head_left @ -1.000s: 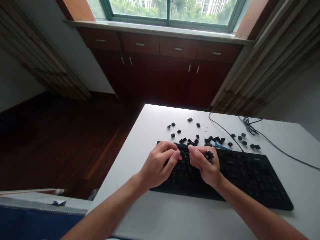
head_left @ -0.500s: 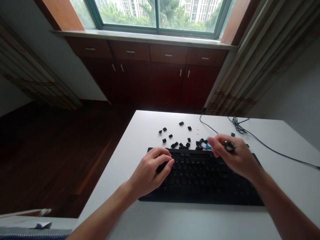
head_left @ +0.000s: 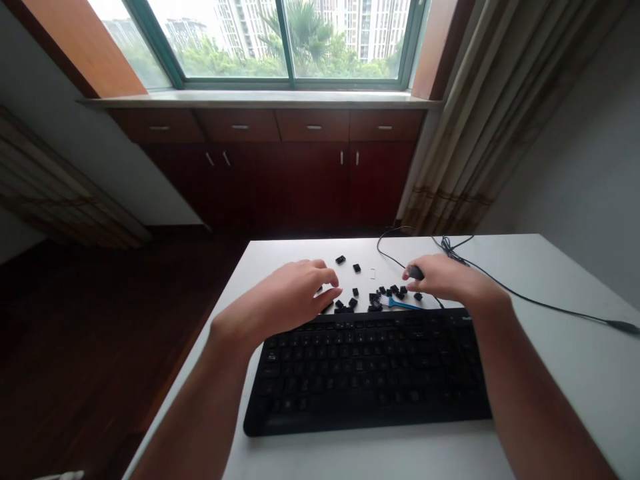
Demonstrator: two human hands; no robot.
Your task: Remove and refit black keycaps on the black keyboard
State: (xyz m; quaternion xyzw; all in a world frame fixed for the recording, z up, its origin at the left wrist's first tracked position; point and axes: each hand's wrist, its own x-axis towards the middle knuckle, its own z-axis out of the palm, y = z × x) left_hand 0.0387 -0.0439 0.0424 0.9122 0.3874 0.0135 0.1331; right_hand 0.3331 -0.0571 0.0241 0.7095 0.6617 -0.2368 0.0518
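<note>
Behind keyboard [head_left: 370,373] | left hand [head_left: 280,303] loosely curled, empty | right hand [head_left: 445,280] grips dark keycap [head_left: 414,272]

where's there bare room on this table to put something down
Free: the table right of the keyboard, below the cable; also the front strip. Crowded: behind the keyboard, where loose keycaps and both hands sit.
</note>
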